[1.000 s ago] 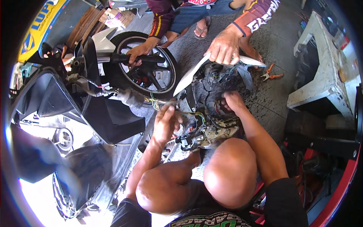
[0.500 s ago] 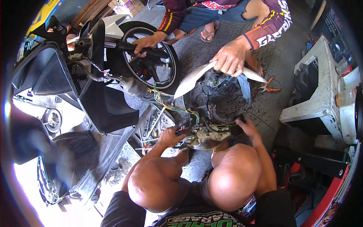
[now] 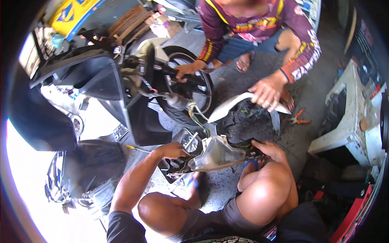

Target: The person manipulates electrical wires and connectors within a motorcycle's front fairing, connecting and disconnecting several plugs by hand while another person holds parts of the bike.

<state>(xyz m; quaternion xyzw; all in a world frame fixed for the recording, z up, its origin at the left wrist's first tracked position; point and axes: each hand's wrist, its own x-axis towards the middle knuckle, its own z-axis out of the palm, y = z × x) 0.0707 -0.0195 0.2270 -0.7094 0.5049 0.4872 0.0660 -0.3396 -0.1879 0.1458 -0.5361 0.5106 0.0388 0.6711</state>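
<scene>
A headlight unit (image 3: 218, 154) with a clear lens and dark side wings hangs between my knees. My left hand (image 3: 173, 150) is closed round its left wing, and my right hand (image 3: 269, 150) grips the right wing. A bundle of coloured wires (image 3: 196, 112) runs from the motorcycle's steering area down behind the unit; where it ends is hidden. Across from me, a person's hand (image 3: 267, 92) rests on a white curved body panel (image 3: 231, 106) with dark wiring beneath it. That person's other hand (image 3: 189, 71) holds a black bar (image 3: 165, 69) by the wheel.
The partly stripped motorcycle's black body panels (image 3: 146, 121) stand at the left, its front wheel (image 3: 206, 91) behind the wires. Orange-handled pliers (image 3: 299, 117) lie on the floor beyond my right hand. A worn white stool (image 3: 338, 121) stands at the right, above a red-edged rack (image 3: 352, 210).
The headlight unit has turned: its wired back faced up before, and its clear lens shows now. Both my hands still hold it. The whole view has shifted, bringing more of the other person into sight.
</scene>
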